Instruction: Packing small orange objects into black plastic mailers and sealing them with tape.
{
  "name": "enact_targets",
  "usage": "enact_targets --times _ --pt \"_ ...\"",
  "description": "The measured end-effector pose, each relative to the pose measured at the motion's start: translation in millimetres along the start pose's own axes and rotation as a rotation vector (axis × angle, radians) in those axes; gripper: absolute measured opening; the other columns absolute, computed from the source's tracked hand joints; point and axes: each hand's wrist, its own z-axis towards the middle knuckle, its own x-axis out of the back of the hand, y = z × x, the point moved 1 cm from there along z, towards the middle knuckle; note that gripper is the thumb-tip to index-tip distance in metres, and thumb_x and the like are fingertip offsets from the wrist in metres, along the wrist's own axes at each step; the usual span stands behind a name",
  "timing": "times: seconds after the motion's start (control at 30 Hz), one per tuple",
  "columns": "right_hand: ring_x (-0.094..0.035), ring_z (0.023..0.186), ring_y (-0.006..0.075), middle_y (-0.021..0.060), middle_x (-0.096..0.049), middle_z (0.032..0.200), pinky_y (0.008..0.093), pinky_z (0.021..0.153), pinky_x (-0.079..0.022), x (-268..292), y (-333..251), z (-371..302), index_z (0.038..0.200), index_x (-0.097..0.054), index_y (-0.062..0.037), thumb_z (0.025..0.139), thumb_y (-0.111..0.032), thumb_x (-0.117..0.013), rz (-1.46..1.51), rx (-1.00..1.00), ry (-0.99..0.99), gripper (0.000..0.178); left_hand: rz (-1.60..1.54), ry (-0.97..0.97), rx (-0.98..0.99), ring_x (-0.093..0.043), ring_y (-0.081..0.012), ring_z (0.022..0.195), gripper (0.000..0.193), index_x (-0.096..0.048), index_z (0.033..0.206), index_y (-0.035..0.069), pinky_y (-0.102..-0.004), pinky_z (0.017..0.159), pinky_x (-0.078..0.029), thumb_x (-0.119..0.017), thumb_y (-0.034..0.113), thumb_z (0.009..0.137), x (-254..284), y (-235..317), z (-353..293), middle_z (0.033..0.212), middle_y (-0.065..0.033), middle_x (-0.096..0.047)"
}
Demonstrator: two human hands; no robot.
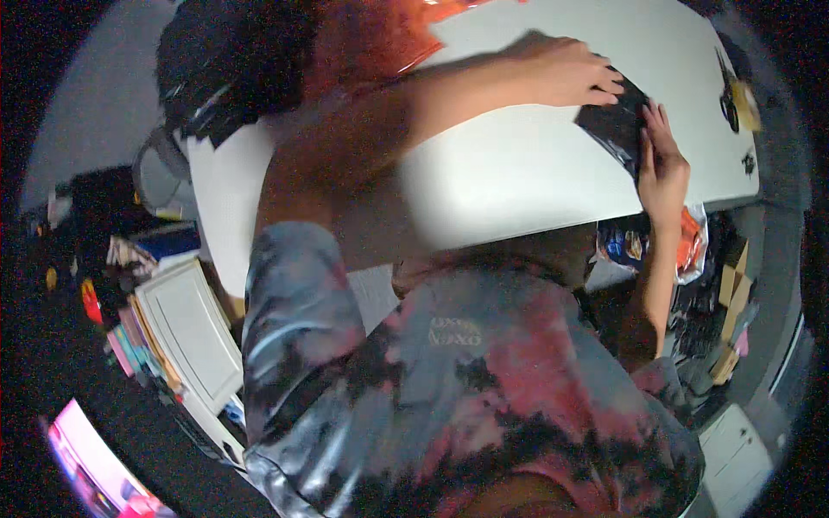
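A flat black plastic sheet or folded bag (615, 129) lies glossy on the white tabletop, toward the right. My left hand (566, 73) reaches across from the left and rests on its upper left edge, with fingers slightly bent and apart. At the opposite edge, my right hand (663, 168) touches the plastic with its fingers stretched out and thumb alongside. Part of the plastic's edges is hidden under both hands.
The white table (509, 173) curves across the view. A black plastic heap (224, 69) and orange-red plastic (371, 43) occupy its far left. Black-handled scissors (730, 104) lie near the right edge. Below the table's right side is a shiny colourful package (691, 242).
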Motion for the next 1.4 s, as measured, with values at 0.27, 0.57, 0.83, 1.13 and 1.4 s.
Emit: enact_targets --times 0.27,0.57,0.83,1.13,1.4 --pt "-0.053 0.140 0.0306 0.0169 -0.059 0.146 0.0416 0.112 -0.048 -18 -6 25 0.139 -0.063 -0.0026 0.101 -0.004 -0.054 -0.069 0.178 -0.205 0.039 -0.261 0.270 -0.041 -0.073 -0.0380 0.089 0.028 -0.077 0.108 0.010 -0.0499 0.084 -0.057 -0.058 0.030 0.100 13 22 -52 0.099 -0.0153 -0.076" --pt "-0.062 0.131 0.0346 0.0207 -0.065 0.139 0.0416 0.111 -0.049 -44 -35 87 0.126 -0.070 0.0038 0.093 0.001 -0.058 -0.117 0.784 -0.394 0.035 -0.943 0.435 0.636 -0.075 -0.0315 0.097 0.030 -0.079 0.110 0.007 -0.0413 0.088 -0.057 -0.067 0.032 0.100 7 210 -186 0.106 -0.0166 -0.078" --pt "-0.073 0.110 0.0348 0.0175 -0.074 0.124 0.0409 0.094 -0.059 -44 -29 107 0.112 -0.076 0.0013 0.092 -0.005 -0.066 -0.107 0.871 -0.371 0.023 -0.141 0.524 1.247 -0.074 -0.0246 0.096 0.028 -0.073 0.118 0.003 -0.0382 0.087 -0.059 -0.062 0.026 0.105 -49 250 -268 0.111 -0.0108 -0.077" --pt "-0.072 0.114 0.0334 0.0162 -0.074 0.123 0.0408 0.100 -0.057 -47 -16 105 0.108 -0.078 0.0001 0.092 -0.004 -0.070 0.078 0.776 -0.336 0.018 -0.884 1.795 1.443 -0.068 -0.0282 0.114 0.039 -0.061 0.130 0.011 -0.0470 0.091 -0.052 -0.055 0.041 0.106 -30 240 -350 0.118 -0.0060 -0.071" --pt "-0.070 0.119 0.0341 0.0166 -0.073 0.126 0.0413 0.104 -0.054 -45 -13 101 0.108 -0.078 0.0005 0.093 -0.006 -0.070 0.087 0.710 -0.371 0.018 -0.612 1.742 1.766 -0.075 -0.0220 0.100 0.043 -0.069 0.107 0.009 -0.0355 0.074 -0.051 -0.062 0.051 0.102 18 239 -329 0.102 -0.0035 -0.073"
